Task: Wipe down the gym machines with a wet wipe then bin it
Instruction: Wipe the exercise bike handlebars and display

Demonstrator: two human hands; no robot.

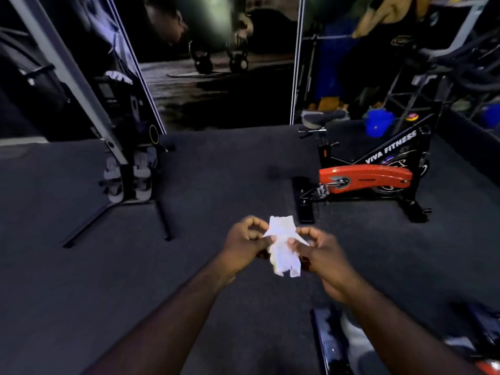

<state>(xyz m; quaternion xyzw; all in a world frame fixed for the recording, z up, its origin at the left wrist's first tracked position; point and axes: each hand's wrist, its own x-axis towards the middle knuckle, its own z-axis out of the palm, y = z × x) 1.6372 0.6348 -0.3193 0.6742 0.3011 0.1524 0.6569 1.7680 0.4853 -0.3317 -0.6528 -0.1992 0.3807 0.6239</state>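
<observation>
Two bare hands meet in the centre foreground, held out over a dark floor. The left hand (247, 240) pinches the left edge of a white wet wipe (284, 253) between thumb and curled fingers, and the right hand (322, 253) pinches the opposite edge the same way. The wipe is crumpled and hangs in the air between the two hands, its lower end drooping below the fingers and touching nothing else. Both forearms reach in from the bottom of the view.

Beneath the hands lies dark grey carpet (216, 171). Ahead and to the right, well apart from the hands, stands an exercise bike (378, 158). It has a black frame lettered "VIVA FITNESS", a red chain cover (365, 178) low on its side and a grey saddle (322, 117). Ahead and to the left stands a second machine (81, 98) with a long pale rail tilted steeply upward and two grey foot straps (142, 177) at its base, resting on thin black floor bars. On the wall between the two machines is a large dark picture showing kettlebells (219, 60). Behind the bike, a blue bucket (378, 125) sits low down. At the bottom right edge a blurred dark blue piece of equipment (328, 345) is partly in view, too unclear to identify
</observation>
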